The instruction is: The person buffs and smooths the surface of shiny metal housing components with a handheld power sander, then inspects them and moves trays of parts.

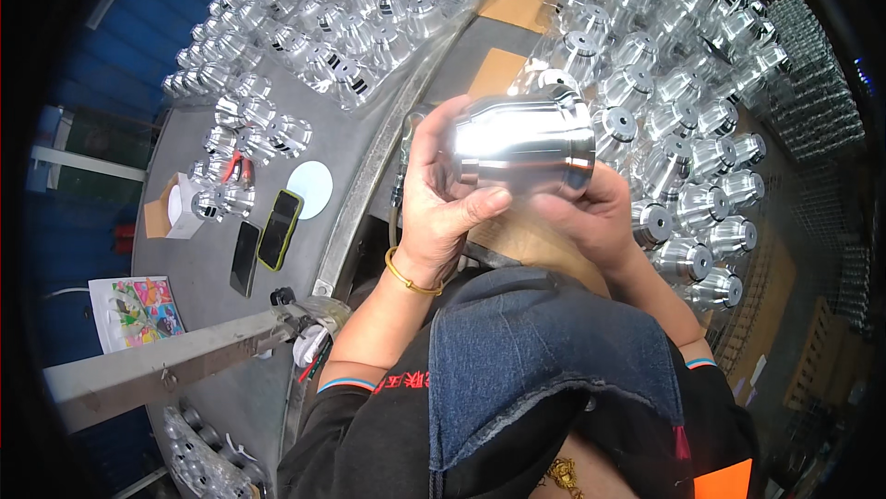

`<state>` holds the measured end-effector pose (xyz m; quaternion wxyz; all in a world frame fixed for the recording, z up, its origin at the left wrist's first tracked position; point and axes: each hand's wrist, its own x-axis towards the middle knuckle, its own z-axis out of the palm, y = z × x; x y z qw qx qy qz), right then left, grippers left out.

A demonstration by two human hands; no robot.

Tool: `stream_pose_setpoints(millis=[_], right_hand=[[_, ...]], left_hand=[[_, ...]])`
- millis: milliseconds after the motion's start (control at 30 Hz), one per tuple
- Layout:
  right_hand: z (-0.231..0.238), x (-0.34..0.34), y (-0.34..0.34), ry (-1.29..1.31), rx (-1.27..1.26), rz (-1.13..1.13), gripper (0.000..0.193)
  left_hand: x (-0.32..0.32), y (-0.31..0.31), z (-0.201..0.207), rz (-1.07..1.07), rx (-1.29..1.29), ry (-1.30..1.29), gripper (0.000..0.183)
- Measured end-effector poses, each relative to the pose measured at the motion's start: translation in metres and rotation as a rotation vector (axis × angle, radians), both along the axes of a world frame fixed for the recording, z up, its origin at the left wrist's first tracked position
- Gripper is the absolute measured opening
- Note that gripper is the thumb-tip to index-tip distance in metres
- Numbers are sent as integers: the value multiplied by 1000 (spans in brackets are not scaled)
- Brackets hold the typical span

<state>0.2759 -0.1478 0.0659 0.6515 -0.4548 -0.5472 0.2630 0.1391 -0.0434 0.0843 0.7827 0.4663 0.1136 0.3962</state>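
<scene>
Between my two hands lies a shiny, rounded metal housing, tilted on its side with a stepped rim toward the right. My left hand grips its left end, thumb along the lower side and fingers behind it. My right hand is closed around the lower right of the housing; most of its fingers are hidden beneath. Just past the right hand, many similar metal housings stand in rows, some with clear plastic about them.
More shiny housings crowd the grey table on the left. Two phones, a pale round disc, a small open box and a colourful printed sheet lie there. A metal beam crosses at lower left.
</scene>
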Motion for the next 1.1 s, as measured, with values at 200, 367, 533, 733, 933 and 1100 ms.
stream_pose_setpoints(millis=[200,367,533,733,933,1100], right_hand=[[21,-2,1,475,-169,177,25],[25,-19,14,518,-145,198,31],[41,-22,22,769,-47,483,45],[91,-29,24,726,97,445,44],[123,-25,16,597,269,310,43],[135,-24,6,450,375,215,43]], left_hand=[[-9,6,-4,-14,71,-45,84],[-13,14,4,38,106,-127,88],[-14,22,37,10,142,-223,90],[-3,25,84,-15,279,-329,87],[18,12,120,23,390,-309,81],[31,3,134,-22,465,-356,80]])
